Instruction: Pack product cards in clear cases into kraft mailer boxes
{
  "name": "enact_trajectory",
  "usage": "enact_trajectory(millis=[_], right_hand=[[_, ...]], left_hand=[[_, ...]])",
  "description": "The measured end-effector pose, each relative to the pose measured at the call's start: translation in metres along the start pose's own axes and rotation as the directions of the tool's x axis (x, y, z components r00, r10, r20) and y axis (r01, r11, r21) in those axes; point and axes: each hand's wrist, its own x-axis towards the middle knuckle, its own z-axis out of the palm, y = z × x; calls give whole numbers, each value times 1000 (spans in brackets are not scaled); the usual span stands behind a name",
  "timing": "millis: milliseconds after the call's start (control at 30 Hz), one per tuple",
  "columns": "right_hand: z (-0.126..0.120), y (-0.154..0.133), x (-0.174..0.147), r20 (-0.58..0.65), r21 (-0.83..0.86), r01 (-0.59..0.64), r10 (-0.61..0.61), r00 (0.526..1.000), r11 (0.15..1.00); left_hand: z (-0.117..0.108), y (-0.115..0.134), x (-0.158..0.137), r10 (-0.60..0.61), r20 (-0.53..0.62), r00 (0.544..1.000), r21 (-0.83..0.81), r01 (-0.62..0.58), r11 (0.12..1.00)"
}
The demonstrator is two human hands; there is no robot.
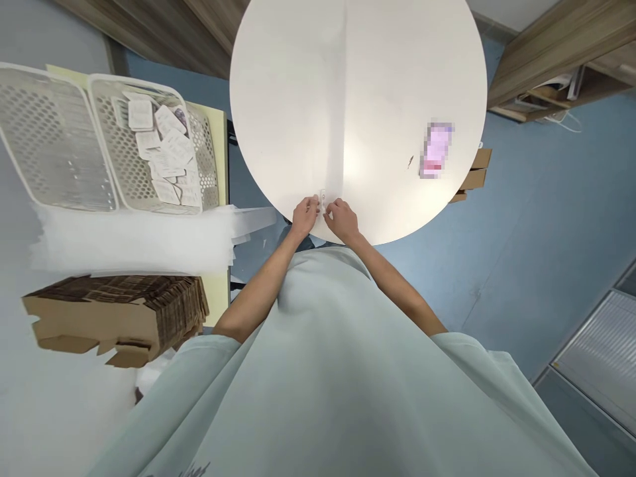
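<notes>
At the near edge of the round white table (288, 86), a small narrow white strip (322, 196) with faint marks lies between my two hands. Bent fingers of my left hand (305, 215) close in on its left side. From the right, my right hand (342, 218) has its thumb and fingers curled at the lower part of the strip. The fingers hide some of it, and its exact kind is too small to make out.
A phone-like object (436, 151), blurred out, lies on the table's right side, with a small dark mark (410, 161) beside it. Leftward stand white perforated baskets (209, 149), one holding white packets (169, 152), clear plastic sheets (139, 240), and a stack of folded cardboard (119, 311).
</notes>
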Motion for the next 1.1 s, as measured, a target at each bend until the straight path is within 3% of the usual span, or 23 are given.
enact_trajectory(millis=[200, 400, 633, 933, 1100], right_hand=[[20, 0, 6, 49, -42, 0, 2, 999, 999], [17, 8, 1, 25, 32, 5, -6, 1000, 999], [4, 31, 4, -129, 131, -169, 186, 974, 977], [6, 34, 22, -75, 241, -299, 325, 943, 923], [8, 31, 30, -72, 271, -311, 342, 937, 911]], left_hand=[[4, 5, 2, -27, -78, 997, 149, 38, 988], [6, 1, 15, 14, -108, 994, 234, 12, 972], [8, -6, 19, -39, -151, 988, 260, 77, 963], [6, -13, 20, 5, -155, 988, 247, 34, 968], [4, -17, 26, -38, -182, 983, 244, 83, 966]])
